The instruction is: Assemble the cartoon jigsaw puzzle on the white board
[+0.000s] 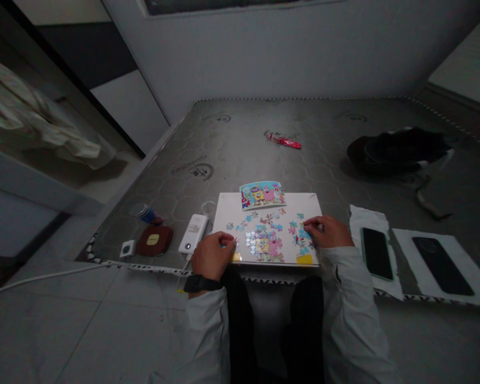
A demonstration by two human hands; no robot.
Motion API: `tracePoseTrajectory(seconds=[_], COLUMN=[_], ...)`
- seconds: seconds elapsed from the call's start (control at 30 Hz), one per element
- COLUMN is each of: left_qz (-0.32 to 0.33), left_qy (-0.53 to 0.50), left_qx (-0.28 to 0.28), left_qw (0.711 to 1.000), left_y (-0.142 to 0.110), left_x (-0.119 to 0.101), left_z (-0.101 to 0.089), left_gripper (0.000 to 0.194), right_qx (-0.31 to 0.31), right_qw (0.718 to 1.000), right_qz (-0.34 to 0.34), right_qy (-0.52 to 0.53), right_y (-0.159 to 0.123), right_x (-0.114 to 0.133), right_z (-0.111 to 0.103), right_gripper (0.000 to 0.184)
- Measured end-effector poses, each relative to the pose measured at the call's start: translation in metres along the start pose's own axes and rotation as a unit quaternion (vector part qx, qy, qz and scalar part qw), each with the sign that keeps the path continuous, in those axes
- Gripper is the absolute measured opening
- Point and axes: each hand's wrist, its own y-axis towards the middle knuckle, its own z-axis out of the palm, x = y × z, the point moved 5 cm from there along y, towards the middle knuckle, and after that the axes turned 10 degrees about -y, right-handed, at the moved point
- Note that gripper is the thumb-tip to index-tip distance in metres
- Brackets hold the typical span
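Observation:
A partly joined jigsaw puzzle (262,244) with a yellow cartoon figure lies on a white board (224,207). My left hand (213,257), wearing a dark wristband, is at the board's left edge, its thumb and fingers pinched around a small puzzle piece at the fingertips. Over the right side of the board is my right hand (331,232), fingers closed together among loose puzzle pieces (300,242); what they hold, if anything, is too small to make out. Behind the puzzle, a printed picture card (263,195) rests on the board's far edge.
Left of the board are a white power bank (194,233) with a cable, a brown case (154,240), a small white cube (128,248) and a jar (147,213). Two phones (376,253) lie on white cloths at right. Farther back are a red packet (284,141) and a black bag (400,152).

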Motion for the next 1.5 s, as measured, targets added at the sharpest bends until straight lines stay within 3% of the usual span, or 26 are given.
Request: tracePoseTrajectory(seconds=[0.17,0.43,0.6,1.0,1.5], left_qz=[0.002,0.047,0.098,0.195,0.253], left_qy=[0.009,-0.004,-0.045,-0.069,-0.092], left_qx=[0.002,-0.045,-0.059,-0.054,-0.071], left_qw=[1.0,0.998,0.992,0.977,0.96], left_y=[0.0,0.001,0.004,-0.001,0.002], left_x=[-0.001,-0.013,-0.015,-0.03,-0.025], left_z=[0.001,0.002,0.007,0.013,0.02], left_gripper=[0.02,0.018,0.017,0.018,0.013], right_qx=[0.032,0.106,0.133,0.143,0.186], right_qw=[0.999,0.992,0.99,0.989,0.975], right_qz=[-0.009,-0.07,-0.043,-0.021,-0.114], right_qy=[-0.003,-0.001,0.004,-0.014,0.039], right_y=[-0.001,-0.004,-0.005,-0.005,-0.009], right_x=[0.006,0.022,0.016,0.018,0.036], right_z=[-0.001,0.006,0.007,0.006,0.013], right_gripper=[0.021,0.026,0.024,0.017,0.012])
